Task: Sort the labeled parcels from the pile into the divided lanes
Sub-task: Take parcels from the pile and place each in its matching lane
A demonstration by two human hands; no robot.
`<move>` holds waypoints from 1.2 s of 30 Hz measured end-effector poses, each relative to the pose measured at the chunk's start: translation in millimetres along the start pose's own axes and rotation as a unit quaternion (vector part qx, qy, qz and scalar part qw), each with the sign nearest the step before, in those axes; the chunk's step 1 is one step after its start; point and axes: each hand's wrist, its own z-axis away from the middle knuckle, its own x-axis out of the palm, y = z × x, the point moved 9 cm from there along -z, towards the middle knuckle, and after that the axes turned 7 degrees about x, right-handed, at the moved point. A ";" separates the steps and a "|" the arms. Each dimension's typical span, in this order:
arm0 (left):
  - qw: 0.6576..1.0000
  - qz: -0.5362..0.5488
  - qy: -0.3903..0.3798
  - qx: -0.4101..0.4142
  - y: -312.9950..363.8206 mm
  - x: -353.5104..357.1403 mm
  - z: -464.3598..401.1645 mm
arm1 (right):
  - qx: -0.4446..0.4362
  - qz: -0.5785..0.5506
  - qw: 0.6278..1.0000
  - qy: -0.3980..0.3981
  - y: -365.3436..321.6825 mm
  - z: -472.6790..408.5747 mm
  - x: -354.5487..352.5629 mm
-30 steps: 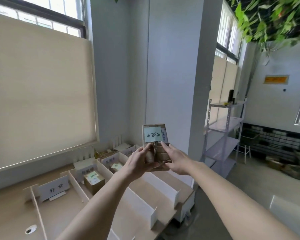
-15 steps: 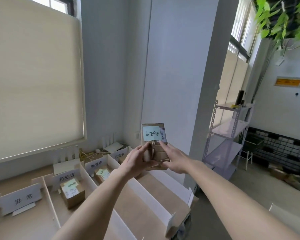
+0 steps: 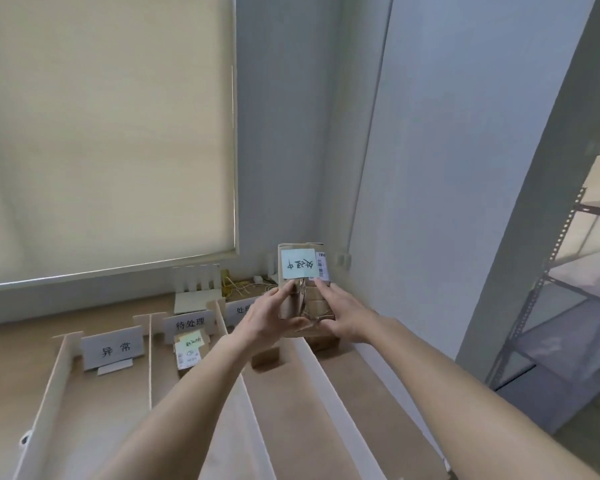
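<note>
- Roller blind [image 3: 104,133]: lowered, covers the window at upper left, above the table [image 3: 7,375].
- Lane sign "异常" [image 3: 112,347]: stands at the far end of the leftmost lane, between two white dividers.
- Lane sign "待处理" [image 3: 189,323]: stands at the far end of the next lane to the right.
- Parcel with yellow-green note [image 3: 189,349]: lies in the "待处理" lane, just in front of its sign.
- Third lane sign [image 3: 241,310]: partly hidden by my left wrist; only "处理" is legible.
- My left hand [image 3: 269,318]: thumb and fingers curled around the left and lower edge of the held parcel.
- Brown parcel [image 3: 303,275]: held upright in the air by both my hands, above the far end of the lanes on the right; it carries a pale blue handwritten note [image 3: 298,264] and a barcode label [image 3: 323,266] at its right edge.
- My right hand [image 3: 343,315]: fingers pressed on the right face, thumb beneath, gripping the same parcel.
- Metal shelving rack [image 3: 561,306]: stands at far right, well apart from the table.
</note>
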 end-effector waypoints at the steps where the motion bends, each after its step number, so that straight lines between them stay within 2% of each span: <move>1: 1.000 -0.007 0.004 -0.011 -10.1 5.5 -5.5 | -0.010 0.004 1.000 -0.009 4.1 -14.5 7.0; 7: 0.993 -0.028 0.036 -0.110 -71.4 53.7 -27.3 | -0.076 -0.006 0.994 -0.075 44.8 -92.9 63.6; 14: 0.980 -0.010 0.030 -0.194 -140.1 147.0 -11.8 | -0.102 -0.025 0.980 -0.166 100.0 -130.1 172.0; 26: 0.958 0.065 -0.004 -0.278 -263.9 295.6 55.8 | -0.093 -0.066 0.949 -0.294 161.5 -147.3 368.0; 36: 0.951 0.077 -0.003 -0.298 -328.2 353.9 72.4 | -0.071 -0.079 0.943 -0.314 181.8 -168.8 451.6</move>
